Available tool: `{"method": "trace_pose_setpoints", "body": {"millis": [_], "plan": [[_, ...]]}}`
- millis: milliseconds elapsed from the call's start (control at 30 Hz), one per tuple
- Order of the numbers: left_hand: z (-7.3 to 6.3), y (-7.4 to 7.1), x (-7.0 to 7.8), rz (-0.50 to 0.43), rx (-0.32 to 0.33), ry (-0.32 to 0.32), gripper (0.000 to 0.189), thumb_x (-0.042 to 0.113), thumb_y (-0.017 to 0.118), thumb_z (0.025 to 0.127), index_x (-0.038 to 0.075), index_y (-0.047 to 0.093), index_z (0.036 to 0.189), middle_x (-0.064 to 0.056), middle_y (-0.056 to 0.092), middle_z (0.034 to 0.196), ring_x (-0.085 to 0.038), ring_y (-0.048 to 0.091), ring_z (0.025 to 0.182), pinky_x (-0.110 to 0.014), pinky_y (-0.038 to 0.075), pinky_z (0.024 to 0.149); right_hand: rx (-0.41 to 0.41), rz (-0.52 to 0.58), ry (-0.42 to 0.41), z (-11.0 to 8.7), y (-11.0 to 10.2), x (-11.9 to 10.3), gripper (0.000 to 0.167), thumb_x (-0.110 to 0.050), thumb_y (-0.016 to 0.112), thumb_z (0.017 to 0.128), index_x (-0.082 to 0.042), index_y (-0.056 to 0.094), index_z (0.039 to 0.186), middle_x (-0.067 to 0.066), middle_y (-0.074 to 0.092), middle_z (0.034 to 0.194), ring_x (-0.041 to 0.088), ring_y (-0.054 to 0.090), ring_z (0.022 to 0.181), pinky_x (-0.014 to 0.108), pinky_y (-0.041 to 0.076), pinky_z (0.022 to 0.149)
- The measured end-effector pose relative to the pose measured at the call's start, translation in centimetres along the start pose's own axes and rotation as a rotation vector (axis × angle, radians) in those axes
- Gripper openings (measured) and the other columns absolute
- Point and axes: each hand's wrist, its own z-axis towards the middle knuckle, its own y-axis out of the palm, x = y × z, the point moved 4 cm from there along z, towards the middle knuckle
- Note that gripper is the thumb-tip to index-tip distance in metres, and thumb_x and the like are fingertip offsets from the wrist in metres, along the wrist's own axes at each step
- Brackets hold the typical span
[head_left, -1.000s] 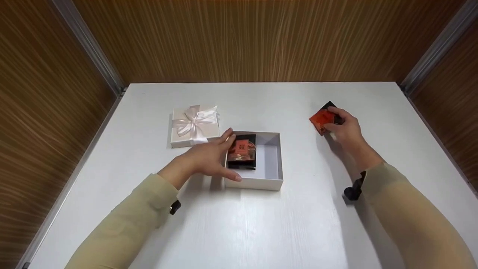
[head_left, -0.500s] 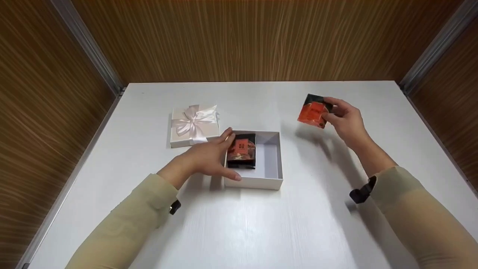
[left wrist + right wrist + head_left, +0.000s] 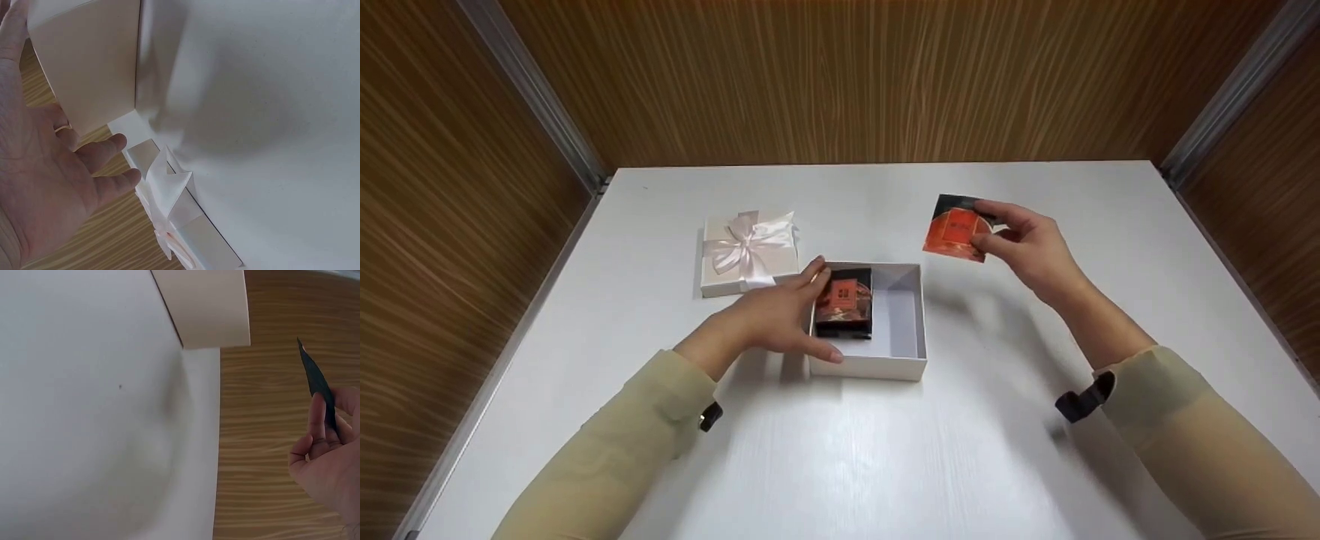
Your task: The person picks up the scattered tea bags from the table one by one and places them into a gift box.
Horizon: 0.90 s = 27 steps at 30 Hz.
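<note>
A flat red-and-black printed packet [image 3: 958, 228] is held above the table in the head view. My right hand [image 3: 1030, 251] pinches its right edge between thumb and fingers. In the right wrist view the packet [image 3: 316, 379] is seen edge-on, thin and dark. To its lower left sits an open white box [image 3: 904, 369], with a similar packet [image 3: 844, 304] lying against its left side. My left hand [image 3: 772, 315] rests at the left of this box, fingers spread, thumb along the near wall and fingertips by the far left corner.
A cream lid [image 3: 716, 283] tied with a pale pink ribbon bow [image 3: 746, 242] lies behind my left hand. The right half inside the box shows bare floor. Wood-grain panels [image 3: 840, 82] enclose the white table [image 3: 870, 450] at the back and sides.
My right hand has lifted the packet off the table and carried it left toward the box, turning it more upright. The left hand and the box have stayed in place.
</note>
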Motion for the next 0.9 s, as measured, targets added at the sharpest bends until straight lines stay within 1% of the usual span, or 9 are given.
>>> {"method": "trace_pose_setpoints", "body": {"millis": [200, 433, 567, 600, 667, 767, 833, 900], "plan": [[0.0, 0.0, 0.0, -0.006, 0.0, 0.0, 0.145, 0.094, 0.07, 0.068, 0.017, 0.005, 0.172, 0.005, -0.01, 0.177, -0.036, 0.033, 0.155, -0.051, 0.05, 0.107, -0.061, -0.025, -0.051, -0.7, 1.7, -1.3, 0.049, -0.011, 0.073, 0.101, -0.011, 0.063, 0.149, 0.013, 0.062, 0.131, 0.023, 0.067, 0.096, 0.023, 0.058, 0.086], [0.0, 0.1, -0.1, 0.001, 0.008, 0.007, 0.143, 0.092, 0.071, 0.069, 0.017, 0.005, 0.172, 0.006, -0.009, 0.177, -0.032, 0.029, 0.157, -0.049, 0.046, 0.113, -0.131, -0.021, -0.08, -1.3, 3.7, -1.9, 0.05, -0.007, 0.075, 0.099, -0.007, 0.063, 0.148, 0.016, 0.064, 0.129, 0.024, 0.069, 0.096, 0.022, 0.059, 0.086], [0.0, 0.1, -0.1, 0.003, 0.011, 0.006, 0.144, 0.093, 0.071, 0.069, 0.016, 0.006, 0.172, 0.005, -0.008, 0.178, -0.032, 0.028, 0.158, -0.049, 0.046, 0.112, -0.157, -0.031, -0.079, -1.4, 4.7, -2.0, 0.05, -0.008, 0.075, 0.099, -0.007, 0.063, 0.148, 0.015, 0.065, 0.13, 0.026, 0.069, 0.102, 0.022, 0.058, 0.087], [0.0, 0.1, -0.2, 0.002, 0.011, 0.003, 0.144, 0.093, 0.071, 0.069, 0.016, 0.006, 0.172, 0.005, -0.008, 0.178, -0.032, 0.027, 0.158, -0.049, 0.046, 0.112, -0.162, -0.039, -0.082, -1.4, 5.0, -2.0, 0.05, -0.009, 0.075, 0.099, -0.007, 0.063, 0.148, 0.015, 0.066, 0.13, 0.026, 0.068, 0.104, 0.023, 0.058, 0.089], [0.0, 0.1, -0.2, 0.001, 0.011, -0.002, 0.144, 0.093, 0.07, 0.069, 0.017, 0.006, 0.172, 0.005, -0.008, 0.178, -0.032, 0.026, 0.158, -0.05, 0.046, 0.113, -0.169, -0.06, -0.088, -1.4, 5.4, -2.0, 0.05, -0.01, 0.075, 0.099, -0.007, 0.063, 0.148, 0.014, 0.068, 0.129, 0.027, 0.066, 0.11, 0.026, 0.054, 0.095], [0.0, 0.0, -0.1, -0.001, 0.006, -0.01, 0.143, 0.093, 0.07, 0.069, 0.019, 0.005, 0.172, 0.008, -0.009, 0.177, -0.032, 0.026, 0.158, -0.05, 0.046, 0.113, -0.176, -0.094, -0.104, -1.4, 6.2, -2.1, 0.05, -0.011, 0.076, 0.098, -0.008, 0.064, 0.147, 0.013, 0.071, 0.125, 0.026, 0.063, 0.115, 0.038, 0.046, 0.103], [-0.1, 0.0, -0.1, -0.002, 0.003, -0.014, 0.143, 0.094, 0.07, 0.068, 0.02, 0.005, 0.172, 0.008, -0.009, 0.178, -0.033, 0.028, 0.158, -0.05, 0.047, 0.111, -0.186, -0.107, -0.113, -1.4, 6.7, -2.3, 0.05, -0.013, 0.077, 0.098, -0.008, 0.065, 0.146, 0.012, 0.072, 0.124, 0.026, 0.062, 0.117, 0.044, 0.041, 0.105], [-0.1, 0.0, 0.0, -0.002, 0.001, -0.014, 0.143, 0.094, 0.069, 0.068, 0.02, 0.005, 0.172, 0.008, -0.01, 0.177, -0.033, 0.03, 0.157, -0.05, 0.048, 0.11, -0.196, -0.115, -0.121, -1.4, 7.1, -2.4, 0.05, -0.013, 0.077, 0.098, -0.008, 0.065, 0.146, 0.012, 0.073, 0.122, 0.026, 0.061, 0.117, 0.048, 0.039, 0.107]]}}
